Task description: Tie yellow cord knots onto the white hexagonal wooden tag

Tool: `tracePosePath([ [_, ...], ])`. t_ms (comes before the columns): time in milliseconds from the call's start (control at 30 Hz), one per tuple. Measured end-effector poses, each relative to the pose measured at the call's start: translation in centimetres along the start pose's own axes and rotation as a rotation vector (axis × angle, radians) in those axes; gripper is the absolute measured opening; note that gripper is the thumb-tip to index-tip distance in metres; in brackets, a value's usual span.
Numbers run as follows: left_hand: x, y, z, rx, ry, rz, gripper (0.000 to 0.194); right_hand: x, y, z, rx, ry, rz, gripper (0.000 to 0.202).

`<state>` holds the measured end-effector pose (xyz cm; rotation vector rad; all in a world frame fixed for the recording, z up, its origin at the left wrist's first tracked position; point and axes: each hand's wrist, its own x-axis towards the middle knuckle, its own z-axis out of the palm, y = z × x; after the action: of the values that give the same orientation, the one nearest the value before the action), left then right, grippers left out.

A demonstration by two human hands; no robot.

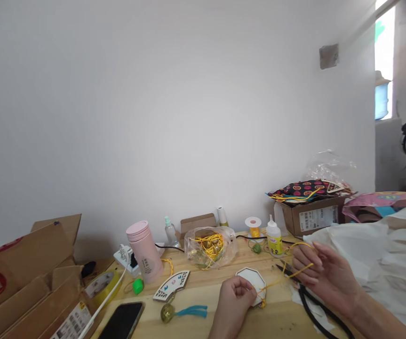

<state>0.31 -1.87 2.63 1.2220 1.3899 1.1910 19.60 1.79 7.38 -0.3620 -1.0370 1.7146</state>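
My left hand [236, 301] is closed in a pinch at the near left edge of a white octagonal plaque [250, 278] with a dark rim. Its fingers cover part of that edge. A yellow cord [273, 283] runs from the plaque to the right, and a small yellow knot sits at the plaque's lower right. Above the table at the right, my right hand [330, 273] has its thumb and fingers closed on the yellow cord, with a loop and a loose end showing. Scissors [305, 301] with black handles lie beneath the right hand, partly hidden by it.
A fan-shaped plaque [171, 285], a gold bell [167, 312] with blue tassel and a phone [121, 321] lie at left. Behind stand a pink tumbler [145, 252], a bag of yellow cords [210, 247] and a glue bottle [274, 239]. Cardboard boxes [29, 282] flank the left.
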Motion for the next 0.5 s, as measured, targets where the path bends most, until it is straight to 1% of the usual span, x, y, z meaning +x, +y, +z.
tracePosePath([
  [100, 0.0, -0.1, 0.0, 0.018, 0.011, -0.017, 0.012, -0.3, -0.7, 0.2, -0.098, 0.108, -0.041, 0.053],
  [200, 0.0, -0.1, 0.1, 0.009, 0.026, -0.031, 0.012, -0.5, -1.2, 0.1, -0.077, 0.138, -0.037, 0.058],
  [300, 0.0, 0.0, 0.2, -0.025, 0.022, -0.062, 0.014, -0.9, -1.7, -0.3, 0.077, 0.109, -0.043, 0.063],
  [367, 0.0, 0.0, 0.2, -0.041, 0.011, -0.073, 0.014, -1.1, -2.0, -0.5, 0.127, 0.080, -0.048, 0.063],
  [433, 0.0, 0.0, 0.2, -0.045, -0.005, -0.064, 0.013, -1.0, -1.9, -0.5, 0.100, 0.036, -0.035, 0.062],
  [500, 0.0, -0.1, 0.2, -0.042, -0.011, -0.050, 0.013, -0.6, -1.3, -0.3, -0.001, -0.027, -0.001, 0.053],
])
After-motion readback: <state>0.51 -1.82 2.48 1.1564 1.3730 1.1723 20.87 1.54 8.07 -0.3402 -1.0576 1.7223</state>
